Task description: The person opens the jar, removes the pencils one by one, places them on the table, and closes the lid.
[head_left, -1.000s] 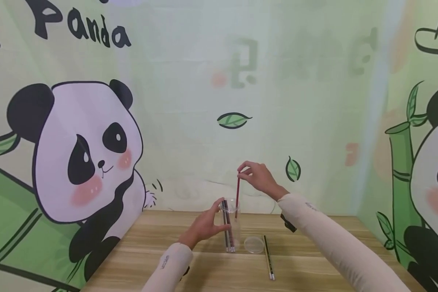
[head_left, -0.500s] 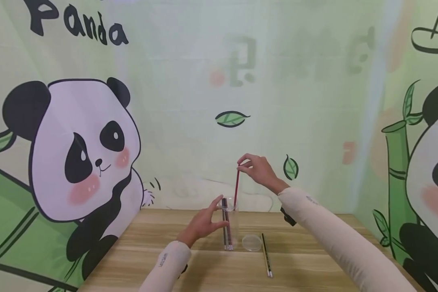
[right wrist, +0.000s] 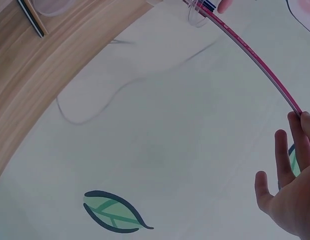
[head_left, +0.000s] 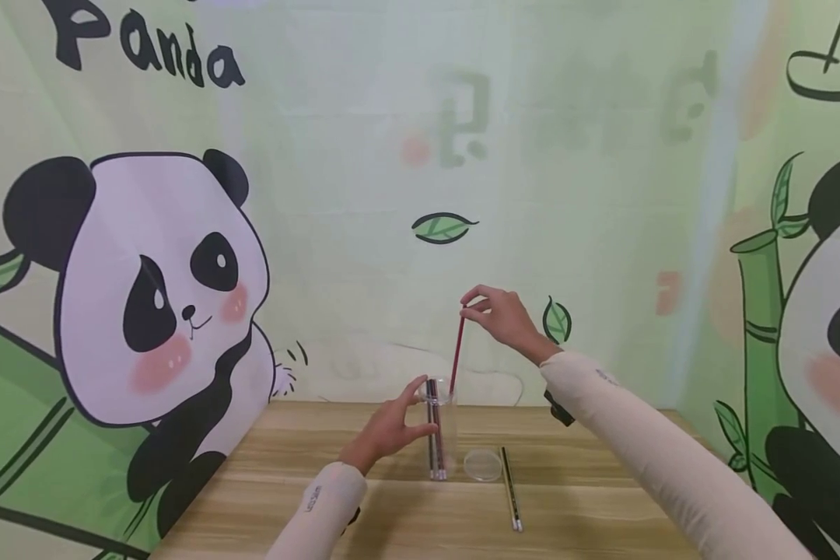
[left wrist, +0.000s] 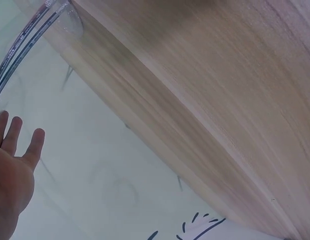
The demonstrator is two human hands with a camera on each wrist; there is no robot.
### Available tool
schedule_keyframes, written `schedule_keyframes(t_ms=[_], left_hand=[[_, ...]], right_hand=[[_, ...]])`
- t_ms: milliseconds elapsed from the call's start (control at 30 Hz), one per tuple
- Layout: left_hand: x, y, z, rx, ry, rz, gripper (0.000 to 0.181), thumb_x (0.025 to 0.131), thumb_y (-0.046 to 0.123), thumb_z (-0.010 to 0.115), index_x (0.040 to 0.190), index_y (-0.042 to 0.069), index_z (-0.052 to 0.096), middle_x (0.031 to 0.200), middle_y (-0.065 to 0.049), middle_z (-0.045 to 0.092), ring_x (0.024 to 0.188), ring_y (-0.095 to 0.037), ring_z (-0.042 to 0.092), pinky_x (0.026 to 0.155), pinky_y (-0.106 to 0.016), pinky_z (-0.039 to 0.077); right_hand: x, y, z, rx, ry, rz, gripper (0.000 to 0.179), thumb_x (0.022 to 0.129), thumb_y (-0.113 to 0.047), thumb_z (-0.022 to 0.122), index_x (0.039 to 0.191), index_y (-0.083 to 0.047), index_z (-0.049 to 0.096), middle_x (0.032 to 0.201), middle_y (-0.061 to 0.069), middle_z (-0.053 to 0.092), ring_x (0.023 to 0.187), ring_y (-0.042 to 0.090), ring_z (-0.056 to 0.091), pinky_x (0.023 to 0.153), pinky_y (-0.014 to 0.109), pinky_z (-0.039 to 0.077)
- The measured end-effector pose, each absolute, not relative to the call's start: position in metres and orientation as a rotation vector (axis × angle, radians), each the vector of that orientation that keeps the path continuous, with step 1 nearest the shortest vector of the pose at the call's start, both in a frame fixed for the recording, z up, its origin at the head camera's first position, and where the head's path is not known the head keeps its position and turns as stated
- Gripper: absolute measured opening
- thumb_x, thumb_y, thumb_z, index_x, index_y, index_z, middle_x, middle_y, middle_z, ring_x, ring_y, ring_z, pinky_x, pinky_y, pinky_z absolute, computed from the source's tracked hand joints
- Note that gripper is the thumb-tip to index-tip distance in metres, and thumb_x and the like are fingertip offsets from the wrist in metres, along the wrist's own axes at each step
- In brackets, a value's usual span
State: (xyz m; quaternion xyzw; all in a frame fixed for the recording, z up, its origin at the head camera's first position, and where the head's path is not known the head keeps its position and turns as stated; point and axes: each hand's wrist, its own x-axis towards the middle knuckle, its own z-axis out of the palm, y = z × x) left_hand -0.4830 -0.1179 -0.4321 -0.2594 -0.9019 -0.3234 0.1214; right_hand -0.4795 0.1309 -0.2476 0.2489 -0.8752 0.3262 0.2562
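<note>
A clear plastic cylinder [head_left: 451, 443] stands on the table with several dark pencils [head_left: 434, 455] leaning inside it. My left hand [head_left: 386, 429] grips it from the left side, thumb in front and fingers near the rim. Above it, my right hand [head_left: 502, 316] pinches the upper end of a red pencil [head_left: 458, 350]. That pencil slants slightly, its lower end at the cylinder's mouth. In the right wrist view, the thumb and a finger hold the tip of the red-and-grey-striped pencil [right wrist: 255, 57], other fingers spread. The left wrist view shows pencils [left wrist: 27, 42] at its upper left.
A round clear lid [head_left: 483, 465] lies right of the cylinder on the wooden table [head_left: 588, 482]. Pencils [head_left: 511, 490] with pale ends lie beside the lid. Behind the table hangs a green backdrop [head_left: 350, 257] printed with pandas and leaves.
My right hand has risen and shifted slightly right, drawing the red pencil upward from inside the cylinder to its mouth. My left hand keeps its hold on the cylinder.
</note>
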Motion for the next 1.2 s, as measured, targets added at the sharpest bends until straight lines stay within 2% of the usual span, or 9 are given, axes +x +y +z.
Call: schedule_keyframes(t_ms=[633,867,1200], left_hand=[[-0.486,-0.116,-0.433,-0.780,-2.611,-0.912,0.093,0.090,0.042,0.082,0.164,0.030,0.026,0.143,-0.022,0.061,0.131,-0.044,0.058,0.108,-0.063,0.045],[-0.485,-0.117,-0.432,-0.759,-2.621,-0.907,0.092,0.090,0.041,0.082,0.163,0.034,0.026,0.144,-0.019,0.061,0.132,-0.043,0.058,0.108,-0.063,0.045],[-0.486,-0.118,-0.433,-0.787,-2.617,-0.876,0.093,0.090,0.041,0.082,0.164,0.032,0.025,0.142,-0.020,0.063,0.130,-0.045,0.059,0.107,-0.063,0.045]], right_hand=[[-0.479,0.148,-0.237,0.624,-2.339,0.933,0.024,0.099,-0.017,0.073,0.118,-0.004,0.070,0.113,0.015,0.077,0.108,0.031,0.074,0.095,0.052,0.057],[-0.476,0.150,-0.232,0.600,-2.303,0.900,0.025,0.099,-0.017,0.074,0.120,-0.004,0.071,0.114,0.014,0.077,0.108,0.031,0.074,0.095,0.050,0.057],[-0.471,0.166,-0.243,0.591,-2.288,0.872,0.024,0.099,-0.014,0.072,0.121,-0.002,0.073,0.114,0.015,0.077,0.107,0.032,0.074,0.090,0.051,0.059]])
